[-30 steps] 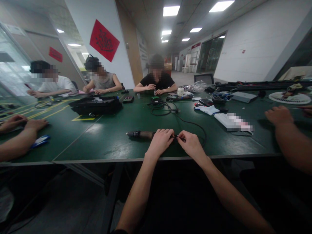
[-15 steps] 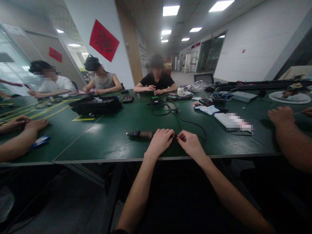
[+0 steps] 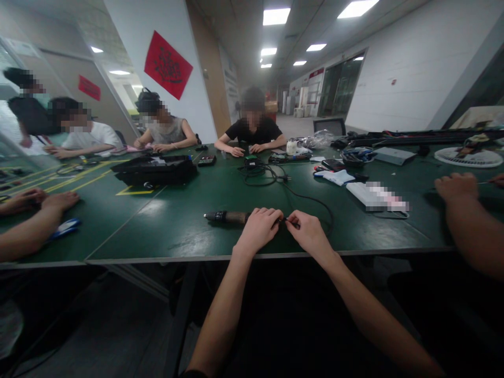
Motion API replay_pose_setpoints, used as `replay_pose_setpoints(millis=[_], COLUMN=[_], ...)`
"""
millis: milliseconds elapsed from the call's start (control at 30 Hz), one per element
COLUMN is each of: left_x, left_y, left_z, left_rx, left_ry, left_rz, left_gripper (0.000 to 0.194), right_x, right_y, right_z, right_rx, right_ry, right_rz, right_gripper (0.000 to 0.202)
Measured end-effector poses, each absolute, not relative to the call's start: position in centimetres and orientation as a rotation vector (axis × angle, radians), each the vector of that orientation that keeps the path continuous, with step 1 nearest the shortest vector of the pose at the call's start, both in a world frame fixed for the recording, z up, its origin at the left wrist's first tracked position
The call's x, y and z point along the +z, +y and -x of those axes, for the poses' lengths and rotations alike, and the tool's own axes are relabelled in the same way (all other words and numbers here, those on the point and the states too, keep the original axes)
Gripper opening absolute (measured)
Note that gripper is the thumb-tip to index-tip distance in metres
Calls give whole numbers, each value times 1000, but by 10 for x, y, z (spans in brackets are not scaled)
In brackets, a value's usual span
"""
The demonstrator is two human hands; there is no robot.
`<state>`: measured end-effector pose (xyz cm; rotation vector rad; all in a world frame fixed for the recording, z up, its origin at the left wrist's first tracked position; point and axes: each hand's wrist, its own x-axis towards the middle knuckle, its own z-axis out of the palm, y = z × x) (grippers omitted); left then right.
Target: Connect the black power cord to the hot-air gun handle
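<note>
A dark cylindrical power tool [image 3: 232,217] lies on the green table [image 3: 177,231], its metal tip pointing left. My left hand [image 3: 260,226] is wrapped round the tool's right end and covers it. Close to its right, my right hand [image 3: 305,227] pinches the black cable [image 3: 313,198] where it meets the tool's end. The exact joint between the fingertips is small and partly hidden. From there the cable curves up and back to a coil in the middle of the table.
A black tray [image 3: 155,170] sits at the back left. White-blue gloves [image 3: 336,177] and a white box [image 3: 360,195] lie to the right. Other people's hands rest at the left [image 3: 59,200] and right [image 3: 457,186] edges. Three people sit across the table; another stands far left.
My hands and the tool have barely moved. The person opposite has lowered a hand to the table, and a standing person has appeared at the far left.
</note>
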<state>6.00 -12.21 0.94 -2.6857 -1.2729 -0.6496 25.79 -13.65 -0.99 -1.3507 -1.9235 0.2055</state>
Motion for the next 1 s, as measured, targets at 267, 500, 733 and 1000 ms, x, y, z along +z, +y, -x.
replay_pose_setpoints(millis=[267,500,733,1000], left_x=[9,9,9,9], left_y=[-122,-123,-122,-123], left_z=[-61,-61,-61,-61], left_rx=[-644,-624,-625,-632], left_ry=[-1306,-1322,-1306,-1274], left_rz=[2649,2636,2641,2658], left_gripper=[12,13,11,10], right_x=[-11,-11,-9,-11], right_y=[-136,-136,-138,-137], right_z=[-258,-258,-258,-258], right_rx=[195,202,202,193], right_ry=[-1927,-1926,-1920,-1914], right_rz=[1354,1352,1354,1347], right_gripper=[6,7,7,7])
